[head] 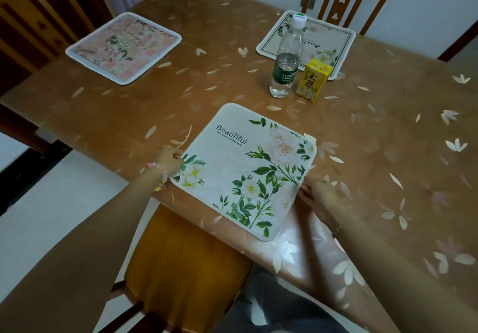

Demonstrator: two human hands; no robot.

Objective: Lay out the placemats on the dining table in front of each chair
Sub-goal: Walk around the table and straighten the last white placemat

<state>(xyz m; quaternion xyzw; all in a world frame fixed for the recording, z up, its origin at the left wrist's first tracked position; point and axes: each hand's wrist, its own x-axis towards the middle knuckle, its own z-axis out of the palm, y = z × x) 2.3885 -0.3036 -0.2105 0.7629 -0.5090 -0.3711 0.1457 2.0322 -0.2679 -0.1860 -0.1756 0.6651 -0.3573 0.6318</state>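
While lying flat at 6 o'clock on the table (pixel 258 35), white floral placemat (pixel 240 172) pinched by left hand (pixel 169 159) and right hand (pixel 319 198) at opposite edges

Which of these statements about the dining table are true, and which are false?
1. Three placemats lie on the table. True: the white floral placemat nearest the person, the pink floral placemat at far left, and a cream placemat at far right.
2. The water bottle lies on its side. False: it stands upright, cap on.
3. Both hands touch the near placemat. True: the left hand holds its left edge, the right hand its right edge.
4. The yellow drink carton stands left of the bottle. False: it stands to its right.
5. The near placemat reads "Welcome". False: it reads "Beautiful".
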